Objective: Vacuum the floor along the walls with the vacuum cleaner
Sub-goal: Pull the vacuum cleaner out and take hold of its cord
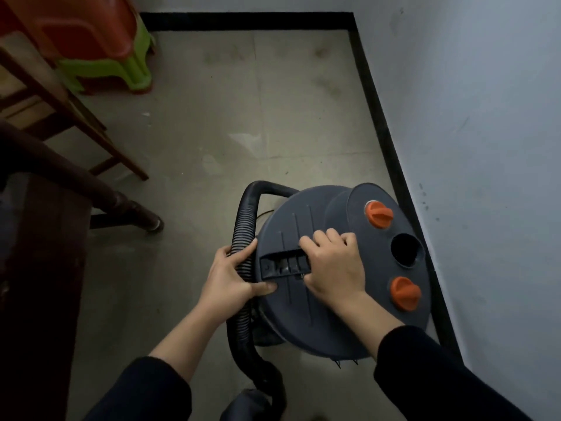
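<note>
On the concrete floor (pixel 212 117), just beside the right wall's black skirting (pixel 382 117), stands the grey drum vacuum cleaner (pixel 331 214). The left grip (pixel 233 278) curls round its ribbed hose (pixel 243 220); the right grip (pixel 334 265) clasps the lid handle (pixel 282 264).

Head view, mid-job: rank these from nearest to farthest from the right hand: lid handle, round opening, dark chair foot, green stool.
1. Lid handle: gripped by the right hand.
2. Round opening: just to its right.
3. Dark chair foot: left, on the floor.
4. Green stool: far left corner.
</note>
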{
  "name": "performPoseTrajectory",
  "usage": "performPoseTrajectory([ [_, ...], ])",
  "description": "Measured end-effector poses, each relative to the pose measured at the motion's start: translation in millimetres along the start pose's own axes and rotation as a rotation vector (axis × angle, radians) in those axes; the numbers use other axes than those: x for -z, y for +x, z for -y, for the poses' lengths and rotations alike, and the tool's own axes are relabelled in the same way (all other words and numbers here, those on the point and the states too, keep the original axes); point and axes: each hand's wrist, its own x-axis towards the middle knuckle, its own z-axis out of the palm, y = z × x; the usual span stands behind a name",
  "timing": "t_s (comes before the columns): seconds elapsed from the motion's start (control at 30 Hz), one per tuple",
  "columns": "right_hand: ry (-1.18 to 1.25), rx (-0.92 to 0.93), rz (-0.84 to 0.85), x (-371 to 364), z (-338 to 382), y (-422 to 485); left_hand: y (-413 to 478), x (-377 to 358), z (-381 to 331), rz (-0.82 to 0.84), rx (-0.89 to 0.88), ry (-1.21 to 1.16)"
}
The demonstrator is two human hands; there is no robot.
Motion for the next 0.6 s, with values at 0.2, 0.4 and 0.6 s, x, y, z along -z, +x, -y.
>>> performPoseTrajectory([
  [0.2, 0.027, -0.075, 0.013, -3.7, 22.2, 14.5, 21.5, 27.2, 6.3, 0.045, -0.051, 0.03],
  [0.4, 0.012, -0.051, -0.023, -10.4, 27.8, 16.0, 25.6, 31.7, 23.4, 0.069, -0.053, -0.01],
  [0.6, 0.09, -0.013, 0.074, 1.7, 18.7, 16.4, 16.5, 25.1, 9.3, 0.057, -0.039, 0.024],
])
